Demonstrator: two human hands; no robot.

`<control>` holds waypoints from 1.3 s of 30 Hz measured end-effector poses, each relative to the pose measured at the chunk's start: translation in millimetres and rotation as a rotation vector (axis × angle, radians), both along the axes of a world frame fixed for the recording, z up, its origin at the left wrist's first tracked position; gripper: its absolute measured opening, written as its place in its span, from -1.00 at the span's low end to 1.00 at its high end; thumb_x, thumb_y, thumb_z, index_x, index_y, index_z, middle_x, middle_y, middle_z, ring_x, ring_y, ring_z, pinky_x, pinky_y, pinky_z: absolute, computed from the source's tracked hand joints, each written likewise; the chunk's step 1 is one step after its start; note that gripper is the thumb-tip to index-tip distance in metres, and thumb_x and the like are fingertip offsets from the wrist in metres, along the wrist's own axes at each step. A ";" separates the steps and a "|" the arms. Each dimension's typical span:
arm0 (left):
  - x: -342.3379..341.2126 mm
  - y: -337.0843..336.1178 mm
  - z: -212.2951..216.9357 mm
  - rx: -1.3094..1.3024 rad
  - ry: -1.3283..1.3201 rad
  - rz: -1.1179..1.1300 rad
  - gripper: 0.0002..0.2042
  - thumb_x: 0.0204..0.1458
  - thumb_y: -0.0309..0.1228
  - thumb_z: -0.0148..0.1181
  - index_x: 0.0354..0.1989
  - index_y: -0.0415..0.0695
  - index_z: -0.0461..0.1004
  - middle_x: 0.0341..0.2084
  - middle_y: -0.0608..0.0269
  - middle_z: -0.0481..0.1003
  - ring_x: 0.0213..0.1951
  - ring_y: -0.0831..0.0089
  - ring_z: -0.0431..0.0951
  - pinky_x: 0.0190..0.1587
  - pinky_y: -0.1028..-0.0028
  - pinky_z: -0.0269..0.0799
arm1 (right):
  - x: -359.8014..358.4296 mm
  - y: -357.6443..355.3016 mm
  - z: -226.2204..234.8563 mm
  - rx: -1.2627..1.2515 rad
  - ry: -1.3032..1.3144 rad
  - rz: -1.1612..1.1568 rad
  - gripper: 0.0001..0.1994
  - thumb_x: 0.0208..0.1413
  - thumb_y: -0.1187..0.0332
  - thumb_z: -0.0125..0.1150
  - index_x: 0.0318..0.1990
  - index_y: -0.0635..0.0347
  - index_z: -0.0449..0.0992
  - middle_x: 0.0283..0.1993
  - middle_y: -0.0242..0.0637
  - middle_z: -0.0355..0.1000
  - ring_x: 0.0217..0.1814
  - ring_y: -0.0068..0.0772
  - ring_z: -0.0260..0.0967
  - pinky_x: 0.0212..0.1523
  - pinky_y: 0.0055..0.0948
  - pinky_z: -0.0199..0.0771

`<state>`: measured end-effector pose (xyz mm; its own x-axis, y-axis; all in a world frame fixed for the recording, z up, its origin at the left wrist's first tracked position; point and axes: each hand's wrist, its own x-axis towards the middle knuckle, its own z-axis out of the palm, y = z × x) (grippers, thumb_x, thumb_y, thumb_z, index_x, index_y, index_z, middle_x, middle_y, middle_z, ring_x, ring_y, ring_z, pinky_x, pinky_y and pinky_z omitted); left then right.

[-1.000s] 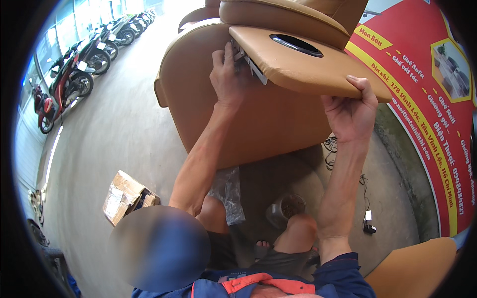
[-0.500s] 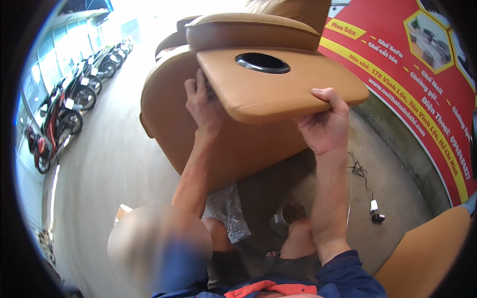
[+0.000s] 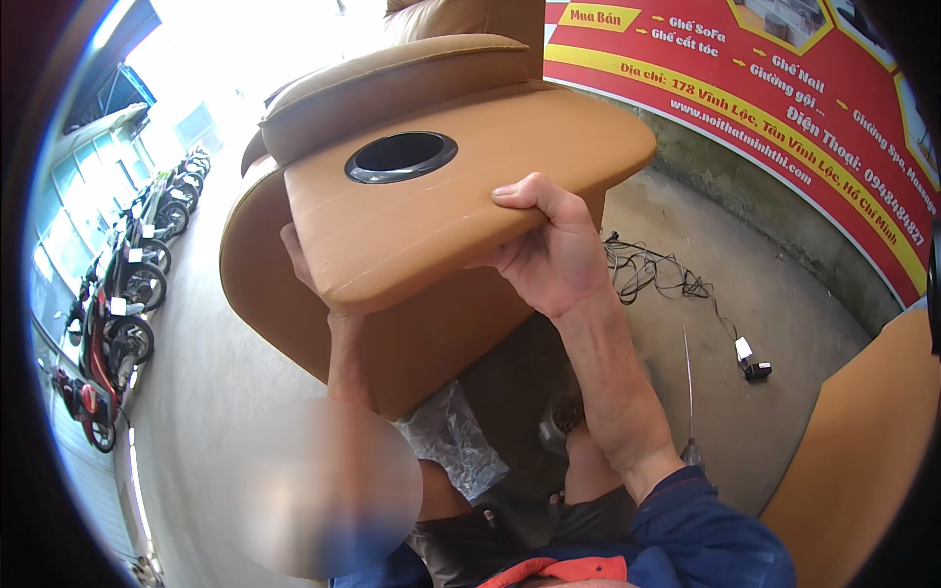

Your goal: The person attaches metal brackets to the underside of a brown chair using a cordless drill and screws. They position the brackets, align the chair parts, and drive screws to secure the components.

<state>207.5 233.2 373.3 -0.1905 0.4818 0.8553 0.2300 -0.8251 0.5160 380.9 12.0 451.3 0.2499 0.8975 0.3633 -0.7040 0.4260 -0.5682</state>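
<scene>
A tan leather-covered armrest panel point(image 3: 431, 225) with a dark, glossy-rimmed cup holder point(image 3: 400, 157) stretches across the middle, tilted against the side of a matching tan armchair point(image 3: 284, 250). My right hand point(image 3: 554, 245) is closed on the panel's near edge, thumb on top and fingers underneath. At the panel's left end, my left hand point(image 3: 302, 263) reaches up behind it. Only a little of that hand shows past the edge; its fingers are mostly hidden, so I cannot tell whether it grips anything. A thick padded cushion point(image 3: 392, 93) rises beyond the panel.
Clear plastic wrapping point(image 3: 451, 441) lies by my feet, with a container point(image 3: 559, 421) beside my leg. Black cable point(image 3: 647, 269) and a small adapter point(image 3: 757, 371) lie right, before a red banner point(image 3: 627, 44). Another tan panel point(image 3: 863, 431) stands lower right; motorbikes point(image 3: 127, 333) line the left.
The panel and chair now appear further left and larger in view. More of my left hand has gone behind the panel. My right hand keeps its hold on the near edge.
</scene>
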 end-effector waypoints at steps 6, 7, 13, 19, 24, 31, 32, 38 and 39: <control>-5.6 2.8 -7.8 -0.017 -0.005 -0.015 -0.57 0.15 -0.15 0.15 0.06 -0.15 0.26 0.02 0.02 0.28 0.02 0.14 0.38 0.04 0.22 0.39 | 1.8 0.3 -0.1 0.023 0.004 0.038 -0.68 0.15 0.42 0.17 -0.01 0.48 0.46 -0.10 -0.05 0.54 -0.09 -0.16 0.63 -0.14 -0.05 0.81; -6.6 4.0 -11.3 -0.025 -0.005 -0.017 -0.53 0.15 -0.10 0.13 0.10 -0.13 0.22 0.06 0.01 0.26 0.06 0.13 0.36 0.07 0.21 0.37 | 2.5 0.6 -1.6 0.027 0.009 0.043 -0.68 0.15 0.42 0.17 0.00 0.48 0.46 -0.10 -0.05 0.54 -0.09 -0.15 0.62 -0.14 -0.05 0.81; -28.2 18.8 -44.1 -0.259 0.090 -0.013 -0.28 0.16 0.17 0.00 0.36 -0.02 0.02 0.28 -0.09 0.15 0.27 0.04 0.24 0.27 0.13 0.28 | 2.4 -1.2 1.7 0.019 -0.024 0.030 -0.65 0.15 0.41 0.18 0.02 0.51 0.45 -0.10 -0.04 0.54 -0.10 -0.15 0.62 -0.14 -0.07 0.81; -59.5 35.5 -80.4 -0.956 0.444 -0.080 -0.03 0.17 0.44 -0.12 0.61 0.10 -0.18 0.51 -0.18 0.03 0.48 -0.04 0.12 0.47 0.05 0.18 | 5.4 -3.0 6.4 0.009 -0.029 0.019 -0.70 0.18 0.42 0.13 -0.05 0.54 0.48 -0.18 -0.01 0.60 -0.22 -0.16 0.66 -0.21 -0.07 0.80; -45.3 29.3 -86.2 -0.662 0.291 0.015 -0.23 0.21 0.21 -0.04 0.47 -0.02 0.05 0.36 -0.17 0.14 0.32 0.01 0.25 0.32 0.08 0.29 | 8.0 -1.6 7.0 0.017 -0.042 0.027 -0.68 0.17 0.41 0.13 -0.03 0.55 0.49 -0.19 0.01 0.60 -0.23 -0.17 0.66 -0.24 -0.10 0.80; -38.9 11.0 -40.2 -0.120 0.201 0.127 -0.50 0.19 -0.12 0.08 0.23 -0.11 0.28 0.08 -0.02 0.25 0.05 0.13 0.37 0.07 0.18 0.39 | 0.5 5.8 9.6 0.005 0.006 0.020 -0.82 0.14 0.44 0.18 -0.21 0.42 0.55 -0.26 -0.08 0.57 -0.25 -0.17 0.64 -0.27 -0.02 0.80; -39.0 8.5 -34.1 -0.055 0.199 0.145 -0.54 0.19 -0.16 0.09 0.19 -0.12 0.31 0.04 0.00 0.27 0.02 0.15 0.39 0.03 0.20 0.40 | 1.2 8.4 7.1 0.027 0.049 0.057 -0.85 0.14 0.45 0.17 -0.24 0.40 0.54 -0.26 -0.10 0.56 -0.25 -0.16 0.63 -0.27 -0.01 0.79; -5.7 -3.6 4.8 0.177 0.228 0.244 -0.76 0.17 -0.44 0.20 -0.01 -0.20 0.51 -0.19 0.13 0.37 -0.21 0.26 0.49 -0.19 0.29 0.49 | 21.3 6.7 3.2 0.021 0.049 0.125 -0.82 0.18 0.45 0.12 -0.22 0.46 0.51 -0.21 -0.03 0.58 -0.23 -0.09 0.65 -0.23 0.01 0.81; -6.9 -3.8 6.8 0.178 0.223 0.266 -0.80 0.17 -0.49 0.21 -0.05 -0.21 0.54 -0.23 0.15 0.39 -0.25 0.28 0.51 -0.23 0.30 0.50 | 19.9 8.1 2.4 -0.001 0.038 0.117 -0.80 0.17 0.44 0.13 -0.21 0.49 0.52 -0.21 0.00 0.59 -0.25 -0.07 0.65 -0.24 0.04 0.82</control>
<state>200.6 229.4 380.1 -0.0890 0.2808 0.9556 0.5385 -0.7935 0.2834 400.8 20.1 453.8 0.1571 0.9218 0.3545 -0.7700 0.3391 -0.5405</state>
